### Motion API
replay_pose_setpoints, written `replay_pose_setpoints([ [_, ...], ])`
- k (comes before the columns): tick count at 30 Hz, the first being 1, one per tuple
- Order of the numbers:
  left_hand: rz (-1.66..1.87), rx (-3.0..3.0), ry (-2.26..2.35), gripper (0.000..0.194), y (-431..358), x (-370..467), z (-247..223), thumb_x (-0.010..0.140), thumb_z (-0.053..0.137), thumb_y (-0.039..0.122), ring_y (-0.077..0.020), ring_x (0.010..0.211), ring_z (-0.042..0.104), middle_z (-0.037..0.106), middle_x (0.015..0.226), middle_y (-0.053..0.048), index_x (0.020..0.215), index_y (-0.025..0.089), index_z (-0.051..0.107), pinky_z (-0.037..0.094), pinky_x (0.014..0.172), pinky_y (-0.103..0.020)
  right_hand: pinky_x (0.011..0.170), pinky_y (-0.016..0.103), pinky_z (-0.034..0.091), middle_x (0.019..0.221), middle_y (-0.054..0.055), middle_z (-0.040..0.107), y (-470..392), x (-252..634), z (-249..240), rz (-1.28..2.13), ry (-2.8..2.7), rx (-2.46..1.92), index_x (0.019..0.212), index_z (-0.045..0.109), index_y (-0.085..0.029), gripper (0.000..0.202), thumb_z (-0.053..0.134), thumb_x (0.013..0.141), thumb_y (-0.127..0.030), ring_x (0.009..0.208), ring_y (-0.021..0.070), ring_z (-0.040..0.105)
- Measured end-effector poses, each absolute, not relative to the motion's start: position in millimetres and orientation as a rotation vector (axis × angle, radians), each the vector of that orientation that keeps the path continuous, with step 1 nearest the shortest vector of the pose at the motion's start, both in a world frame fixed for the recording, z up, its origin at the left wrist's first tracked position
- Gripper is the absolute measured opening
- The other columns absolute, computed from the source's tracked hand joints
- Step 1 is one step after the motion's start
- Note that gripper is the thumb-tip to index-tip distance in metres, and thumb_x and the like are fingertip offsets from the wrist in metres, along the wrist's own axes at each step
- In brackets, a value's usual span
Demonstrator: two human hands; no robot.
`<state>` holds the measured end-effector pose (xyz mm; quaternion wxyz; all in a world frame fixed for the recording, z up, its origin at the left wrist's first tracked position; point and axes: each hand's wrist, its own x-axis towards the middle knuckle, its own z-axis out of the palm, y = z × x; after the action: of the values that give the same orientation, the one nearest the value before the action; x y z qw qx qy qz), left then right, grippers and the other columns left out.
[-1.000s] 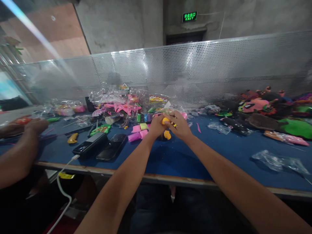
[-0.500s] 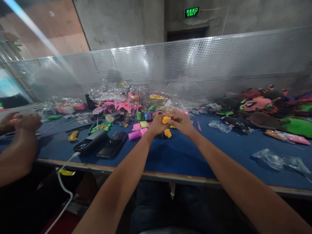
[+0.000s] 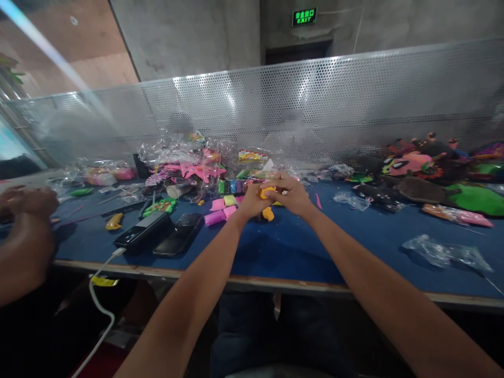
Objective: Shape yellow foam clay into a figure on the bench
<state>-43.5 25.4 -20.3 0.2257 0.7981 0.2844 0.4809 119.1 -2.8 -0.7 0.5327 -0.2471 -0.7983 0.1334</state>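
A yellow-orange lump of modelling clay is held between my two hands above the blue table. My left hand grips it from the left with its fingers bent. From the right, the thumb and fingers of my right hand close on the same lump, hiding part of it. Below them on the table lies a second yellow-orange clay piece. Beside my left hand sit several pink, purple and pale yellow clay blocks. Darker coloured blocks stand in a row behind those.
A phone and a black power bank with a white cable lie at left. Another person's hand is farther left. Clear plastic wrappers and dark plush-like pieces lie at right. A perforated metal screen stands behind.
The whole view has shifted slightly, with things sitting a little farther left. My fingers have moved slightly around the clay, and less of it shows.
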Motion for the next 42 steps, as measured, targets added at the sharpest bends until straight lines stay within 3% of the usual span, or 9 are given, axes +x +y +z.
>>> replay_pose_setpoints([
  [8,1.439,2.463,1.023,0.022,24.5,-41.4,-17.0,0.077,0.066,0.024,-0.0260,0.096,0.068,0.073,0.103,-0.011,0.098,0.017,0.067,0.052,0.088,-0.039,0.068,0.031,0.047,0.096,0.005,0.068,0.9,110.2,-8.3,0.203,-1.740,-0.702,0.103,0.076,-0.027,0.026,0.065,0.090,-0.047,0.079,0.0176,0.058],
  [14,1.541,2.603,0.896,0.033,30.4,-41.1,-20.6,0.085,0.056,0.024,-0.0287,0.115,0.061,0.066,0.121,-0.015,0.117,0.019,0.057,0.046,0.100,-0.045,0.066,0.032,0.048,0.096,0.005,0.069,4.7,115.7,-9.1,0.138,-1.721,-0.720,0.102,0.075,-0.025,0.031,0.068,0.086,-0.050,0.070,0.0158,0.057],
  [18,1.558,2.570,0.962,0.032,27.6,-41.5,-18.4,0.085,0.058,0.026,-0.0295,0.117,0.059,0.065,0.122,-0.015,0.117,0.019,0.056,0.043,0.102,-0.047,0.068,0.033,0.050,0.094,0.005,0.069,6.5,117.5,-9.4,0.136,-1.715,-0.736,0.097,0.078,-0.026,0.030,0.066,0.087,-0.052,0.068,0.0153,0.058],
  [22,1.815,2.354,1.091,0.042,20.2,-41.9,-10.0,0.078,0.075,0.040,-0.0318,0.127,0.050,0.061,0.128,-0.014,0.112,0.022,0.059,0.037,0.109,-0.048,0.068,0.033,0.054,0.095,0.006,0.068,14.7,120.9,-10.8,0.203,-1.506,-0.789,0.101,0.076,-0.024,0.030,0.066,0.087,-0.050,0.073,0.0168,0.063],
  [24,1.819,2.149,1.027,0.037,19.4,-40.1,-8.6,0.077,0.077,0.044,-0.0283,0.117,0.057,0.064,0.117,-0.012,0.103,0.022,0.062,0.043,0.102,-0.042,0.067,0.034,0.056,0.101,0.007,0.068,19.6,124.1,-11.3,0.247,-1.351,-0.793,0.106,0.074,-0.023,0.033,0.066,0.087,-0.049,0.074,0.0171,0.065],
  [28,1.463,1.499,0.875,0.037,21.4,-29.0,-11.3,0.088,0.060,0.056,-0.0160,0.068,0.060,0.063,0.080,-0.005,0.086,0.019,0.062,0.050,0.068,-0.030,0.074,0.036,0.059,0.105,0.008,0.068,19.2,125.2,-11.9,0.227,-1.294,-0.744,0.107,0.071,-0.024,0.032,0.069,0.085,-0.047,0.085,0.0194,0.067],
  [31,1.360,1.051,0.607,0.042,19.2,-22.2,-8.8,0.091,0.053,0.059,-0.0152,0.067,0.062,0.066,0.083,-0.005,0.098,0.020,0.064,0.051,0.062,-0.026,0.076,0.036,0.059,0.103,0.007,0.065,10.1,116.1,-14.6,0.191,-1.566,-0.681,0.100,0.073,-0.025,0.027,0.073,0.082,-0.046,0.092,0.0213,0.064],
  [34,1.455,0.792,0.490,0.032,15.6,-24.2,-1.2,0.094,0.055,0.049,-0.0124,0.063,0.062,0.064,0.075,-0.002,0.103,0.020,0.064,0.051,0.058,-0.023,0.078,0.038,0.059,0.104,0.007,0.063,3.4,101.8,-20.7,0.258,-1.822,-0.581,0.103,0.074,-0.028,0.031,0.076,0.080,-0.048,0.095,0.0225,0.063],
  [42,1.454,0.682,0.494,0.020,15.3,-31.0,7.0,0.097,0.048,0.028,-0.0092,0.050,0.056,0.058,0.065,0.003,0.109,0.020,0.061,0.047,0.050,-0.020,0.083,0.038,0.056,0.098,0.005,0.057,4.8,86.5,-30.3,0.336,-1.860,-0.555,0.097,0.077,-0.028,0.029,0.076,0.081,-0.052,0.091,0.0202,0.060],
])
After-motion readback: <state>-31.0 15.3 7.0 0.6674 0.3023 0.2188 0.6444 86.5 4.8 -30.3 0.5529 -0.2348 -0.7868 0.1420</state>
